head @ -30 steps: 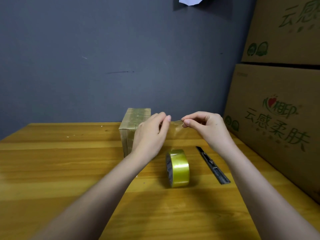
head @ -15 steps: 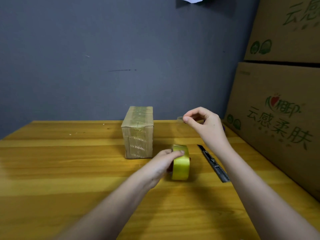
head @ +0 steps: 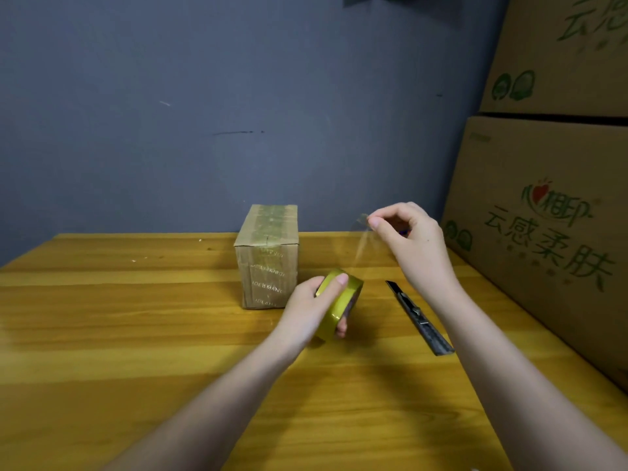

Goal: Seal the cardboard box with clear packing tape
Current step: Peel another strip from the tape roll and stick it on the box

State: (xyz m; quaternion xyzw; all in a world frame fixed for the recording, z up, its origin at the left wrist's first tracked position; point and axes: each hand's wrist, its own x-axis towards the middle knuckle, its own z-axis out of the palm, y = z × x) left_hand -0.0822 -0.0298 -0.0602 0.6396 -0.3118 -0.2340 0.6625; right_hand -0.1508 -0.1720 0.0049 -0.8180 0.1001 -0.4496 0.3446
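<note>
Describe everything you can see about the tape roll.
The tape roll is shiny and yellow-green, wound of clear tape. The left hand grips it, thumb on the outer face, fingers curled under, tilted just above the table, right of the box and left of the knife. A clear strip runs up from it to the right hand, which pinches its end.

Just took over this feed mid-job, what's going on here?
A person is pulling tape off a roll. The left hand grips the yellowish tape roll lifted near the table, while the right hand pinches the free end of the clear strip stretched up between them. The small cardboard box stands just behind, already carrying tape on top. A utility knife lies untouched to the right.
</note>
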